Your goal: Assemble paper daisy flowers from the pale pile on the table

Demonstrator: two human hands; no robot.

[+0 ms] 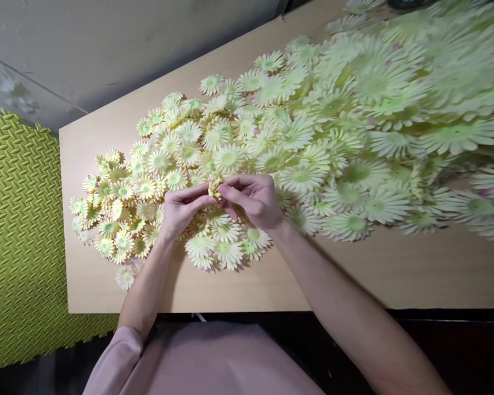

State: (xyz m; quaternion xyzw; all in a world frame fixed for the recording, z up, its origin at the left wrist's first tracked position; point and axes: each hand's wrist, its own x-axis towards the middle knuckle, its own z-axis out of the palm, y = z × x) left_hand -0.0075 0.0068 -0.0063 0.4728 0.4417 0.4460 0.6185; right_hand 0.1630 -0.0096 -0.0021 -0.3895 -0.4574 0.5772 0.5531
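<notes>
Both hands meet over a big heap of pale yellow-green artificial daisy heads (296, 131) spread on a light wooden table (395, 274). My left hand (181, 208) and my right hand (253, 200) pinch one small yellow flower piece (214, 189) between their fingertips, just above the heap. Fingers of both hands are curled and pressed together on it. Loose flowers lie directly under and around both hands.
The heap grows taller and blurred toward the right (436, 82). Smaller flowers (107, 219) lie at the left end of the table. A green woven-pattern floor mat (20, 241) is left of the table, with grey floor (107, 44) beyond.
</notes>
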